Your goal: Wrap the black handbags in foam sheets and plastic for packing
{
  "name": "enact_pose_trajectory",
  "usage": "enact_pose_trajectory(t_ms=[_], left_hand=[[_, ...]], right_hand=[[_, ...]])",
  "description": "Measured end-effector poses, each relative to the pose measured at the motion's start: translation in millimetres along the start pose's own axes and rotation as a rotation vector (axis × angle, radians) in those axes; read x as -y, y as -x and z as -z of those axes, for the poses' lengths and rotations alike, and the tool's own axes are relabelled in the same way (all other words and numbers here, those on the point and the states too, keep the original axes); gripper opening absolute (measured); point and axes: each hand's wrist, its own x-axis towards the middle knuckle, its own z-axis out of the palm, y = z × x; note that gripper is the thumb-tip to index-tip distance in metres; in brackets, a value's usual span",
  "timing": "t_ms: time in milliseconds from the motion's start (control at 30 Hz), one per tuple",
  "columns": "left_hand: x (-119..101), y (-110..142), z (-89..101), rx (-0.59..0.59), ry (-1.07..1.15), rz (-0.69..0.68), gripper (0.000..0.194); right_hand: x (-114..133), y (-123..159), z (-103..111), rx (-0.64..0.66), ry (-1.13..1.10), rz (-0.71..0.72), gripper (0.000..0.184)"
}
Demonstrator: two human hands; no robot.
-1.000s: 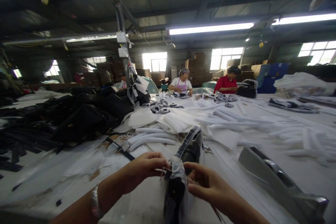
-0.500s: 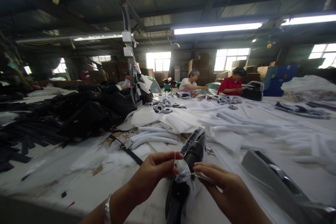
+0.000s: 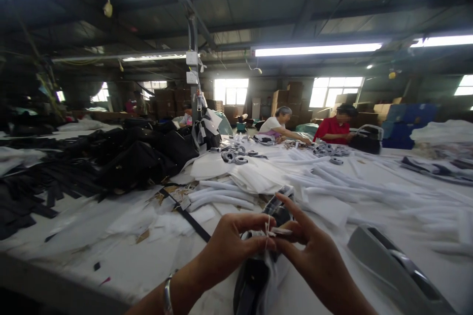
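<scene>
A thin white string runs between my hands, bunched above a black strap-like piece partly wrapped in clear plastic. With thumb and fingertips my left hand pinches the string; a metal bracelet circles that wrist. My right hand has its thumb and a bent finger closed on a small white strip at the string, while its index finger points up and away. The black piece lies on the white table below, its far end showing behind the fingers. Exactly how the string loops is too small to tell.
A grey plastic device, perhaps a tape dispenser, sits at my right. White foam tubes and sheets lie ahead. Black bags and black strips heap up at left. Two people work across the table; a post stands behind the bags.
My hands have come together over the black piece and now meet at the string. The right index finger has lifted. The view has shifted slightly left and up.
</scene>
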Motion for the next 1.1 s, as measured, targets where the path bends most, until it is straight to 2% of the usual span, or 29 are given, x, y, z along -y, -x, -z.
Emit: enact_pose_trajectory(t_ms=[167, 267, 367, 433, 500, 567, 667, 833, 967, 1100], left_hand=[[-12, 2, 1.1, 0.041, -0.148, -0.085, 0.030], [-20, 4, 2.6, 0.068, -0.287, -0.184, 0.030], [-20, 8, 0.1, 0.090, -0.483, -0.283, 0.029], [-11, 11, -4.7, 0.016, -0.569, -0.302, 0.025], [1, 15, -10.5, -0.106, -0.534, -0.248, 0.028], [13, 17, -14.8, -0.193, -0.422, -0.160, 0.042], [22, 19, -16.1, -0.241, -0.344, -0.104, 0.053], [22, 20, -15.2, -0.281, -0.385, -0.167, 0.054], [23, 19, -18.0, -0.262, -0.407, -0.212, 0.050], [24, 20, -20.6, -0.253, -0.376, -0.214, 0.053]], right_hand=[[14, -8, 1, 0.196, 0.068, 0.016, 0.093], [14, -9, -3, 0.233, -0.008, 0.016, 0.096], [7, -6, -7, 0.138, -0.087, -0.013, 0.085], [2, -3, -11, 0.034, -0.100, -0.008, 0.073], [-3, 1, -14, -0.058, -0.106, 0.001, 0.060], [-6, 5, -19, -0.115, -0.125, 0.011, 0.048], [-10, 12, -24, -0.136, -0.163, 0.037, 0.036], [-14, 21, -29, -0.232, -0.120, 0.085, 0.026], [-11, 23, -34, -0.213, -0.178, 0.144, 0.024], [-8, 24, -38, -0.180, -0.236, 0.126, 0.025]])
